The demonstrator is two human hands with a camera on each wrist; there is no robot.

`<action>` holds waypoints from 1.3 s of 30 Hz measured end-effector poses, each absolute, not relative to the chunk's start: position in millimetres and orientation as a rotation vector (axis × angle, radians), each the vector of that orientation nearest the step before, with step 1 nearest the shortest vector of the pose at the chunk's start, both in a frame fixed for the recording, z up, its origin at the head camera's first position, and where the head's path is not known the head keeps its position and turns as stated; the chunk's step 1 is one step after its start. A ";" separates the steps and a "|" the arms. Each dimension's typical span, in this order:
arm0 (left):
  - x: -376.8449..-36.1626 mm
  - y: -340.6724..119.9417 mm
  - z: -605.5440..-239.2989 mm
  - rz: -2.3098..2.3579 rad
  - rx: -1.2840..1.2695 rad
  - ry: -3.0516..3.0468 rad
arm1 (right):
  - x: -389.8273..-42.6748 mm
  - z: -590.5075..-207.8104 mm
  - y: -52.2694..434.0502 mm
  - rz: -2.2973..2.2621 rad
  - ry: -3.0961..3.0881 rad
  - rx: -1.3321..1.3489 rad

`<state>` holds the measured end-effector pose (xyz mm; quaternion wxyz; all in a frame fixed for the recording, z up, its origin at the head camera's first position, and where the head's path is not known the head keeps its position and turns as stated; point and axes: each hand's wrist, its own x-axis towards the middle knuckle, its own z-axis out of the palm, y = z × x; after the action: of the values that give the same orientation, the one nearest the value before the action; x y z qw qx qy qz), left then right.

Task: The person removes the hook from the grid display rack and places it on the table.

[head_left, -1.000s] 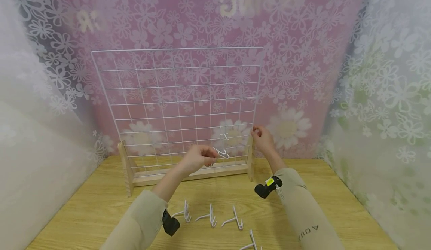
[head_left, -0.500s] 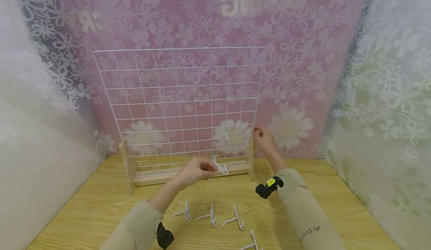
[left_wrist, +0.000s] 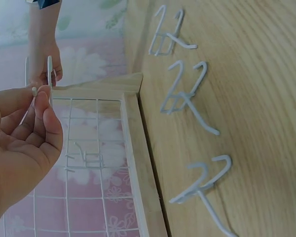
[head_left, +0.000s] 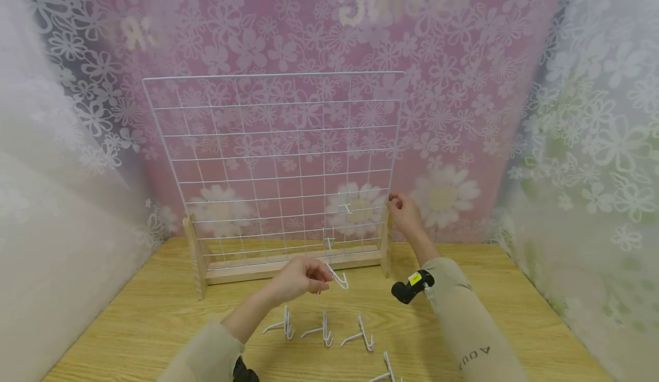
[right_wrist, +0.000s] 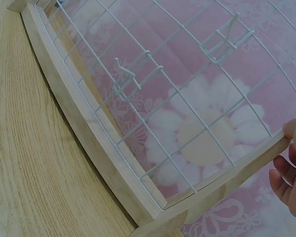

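Note:
Between thumb and fingertips my left hand [head_left: 297,282] pinches a white wire hook [head_left: 337,278], held in the air in front of the stand. The hook's two prongs point away from the hand in the left wrist view. My right hand [head_left: 405,215] grips the right side of the white wire grid [head_left: 273,75], at the top of the wooden post [right_wrist: 207,200]. Two hooks hang on the grid: an upper right one [head_left: 346,208] and a lower one [head_left: 329,243], both clear in the right wrist view.
The grid stands upright in a wooden base [head_left: 239,274] on a wood-grain table [head_left: 128,319]. Several hooks lie nearer me, among them a left one [head_left: 286,325], a middle one [head_left: 325,331], a right one [head_left: 362,334] and a front one [head_left: 386,367]. Flowered curtains [head_left: 453,113] surround the table.
My left hand has drawn down and back from the grid with its hook, uncovering the lower hook on the grid. The right hand keeps its place at the grid's right edge.

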<state>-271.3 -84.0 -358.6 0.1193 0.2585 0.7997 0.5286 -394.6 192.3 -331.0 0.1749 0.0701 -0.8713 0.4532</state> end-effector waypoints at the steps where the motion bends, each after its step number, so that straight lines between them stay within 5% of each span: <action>1: -270.1 -84.5 -359.8 1.542 0.761 2.332 | -394.1 -330.7 191.9 1.286 -2.470 0.197; 39: -236.8 -86.2 -409.5 1.411 0.795 2.188 | -393.7 -329.2 189.3 1.251 -2.457 0.190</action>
<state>-236.8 -86.2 -409.5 0.2081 0.2858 0.7861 0.5070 -393.7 189.3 -329.2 0.1878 0.0676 -0.8732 0.4447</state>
